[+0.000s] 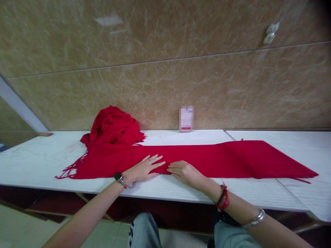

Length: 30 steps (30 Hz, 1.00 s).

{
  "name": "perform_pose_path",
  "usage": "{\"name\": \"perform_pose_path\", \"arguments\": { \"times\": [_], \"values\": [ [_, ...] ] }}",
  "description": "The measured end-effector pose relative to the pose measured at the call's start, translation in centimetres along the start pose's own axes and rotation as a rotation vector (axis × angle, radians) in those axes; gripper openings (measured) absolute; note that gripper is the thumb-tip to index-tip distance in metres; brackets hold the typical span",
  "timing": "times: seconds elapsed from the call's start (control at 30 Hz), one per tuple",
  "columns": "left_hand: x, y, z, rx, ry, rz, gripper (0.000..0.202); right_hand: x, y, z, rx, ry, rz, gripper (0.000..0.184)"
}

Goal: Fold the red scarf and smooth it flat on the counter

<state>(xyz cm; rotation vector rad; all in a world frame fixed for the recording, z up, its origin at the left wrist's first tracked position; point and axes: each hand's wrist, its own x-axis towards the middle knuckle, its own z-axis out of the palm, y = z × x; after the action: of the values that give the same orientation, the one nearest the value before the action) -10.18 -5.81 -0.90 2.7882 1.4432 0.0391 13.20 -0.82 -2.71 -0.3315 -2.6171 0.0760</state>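
A long red scarf lies stretched flat along a white table, its fringe at the left end. My left hand rests flat on the scarf's near edge with fingers stretched out, holding nothing. My right hand lies beside it on the same edge, fingers extended and pressed down on the cloth. The two hands nearly touch at the fingertips. A crumpled heap of red scarf sits behind the spread scarf at the left.
A small card leans against the brown marble wall at the back of the table. A wall socket is at the upper right. My knees show below the table's front edge.
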Motion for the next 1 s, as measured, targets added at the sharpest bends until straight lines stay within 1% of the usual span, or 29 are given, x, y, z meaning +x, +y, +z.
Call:
{"name": "perform_pose_path", "arguments": {
  "times": [0.07,0.17,0.2,0.33,0.43,0.53,0.6,0.73,0.8,0.87,0.93,1.0],
  "values": [
    [-0.1,0.3,-0.2,0.034,0.030,0.028,0.042,0.1,0.1,0.1,0.008,-0.005,-0.001,0.022],
    [-0.4,0.9,-0.4,0.113,0.085,0.048,0.027,0.2,0.3,0.2,0.013,-0.013,0.055,0.021],
    [-0.5,1.0,-0.5,0.137,0.100,0.046,0.024,0.2,0.4,0.3,0.015,-0.014,0.079,0.021],
    [-0.6,1.3,-0.4,0.174,0.116,0.046,0.024,0.1,0.6,0.3,0.019,-0.008,0.133,0.024],
    [-0.5,1.4,-0.4,0.134,0.106,0.050,0.023,-0.1,0.4,0.1,0.009,-0.019,0.082,0.024],
    [-0.6,1.5,-0.8,0.049,0.089,0.029,0.024,-0.2,0.1,-0.2,-0.001,-0.032,0.016,0.024],
    [-0.9,1.5,-1.1,0.017,0.065,0.005,0.028,-0.3,0.0,-0.3,0.013,-0.031,0.003,0.026],
    [-1.6,0.9,-0.9,0.010,-0.025,-0.061,0.045,-0.4,0.0,-0.3,0.064,-0.053,0.024,0.028],
    [-1.8,0.6,-0.6,-0.009,-0.085,-0.084,0.050,-0.5,0.0,-0.3,0.075,-0.080,0.040,0.030],
    [-1.9,0.4,-0.5,-0.037,-0.129,-0.086,0.051,-0.5,0.0,-0.2,0.072,-0.109,0.057,0.037],
    [-1.8,0.4,-0.6,-0.060,-0.120,-0.093,0.050,-0.6,0.0,-0.2,0.065,-0.135,0.070,0.039],
    [-1.5,0.6,-0.8,-0.066,-0.055,-0.093,0.050,-0.6,0.1,-0.1,0.065,-0.138,0.078,0.036]
  ]
}}
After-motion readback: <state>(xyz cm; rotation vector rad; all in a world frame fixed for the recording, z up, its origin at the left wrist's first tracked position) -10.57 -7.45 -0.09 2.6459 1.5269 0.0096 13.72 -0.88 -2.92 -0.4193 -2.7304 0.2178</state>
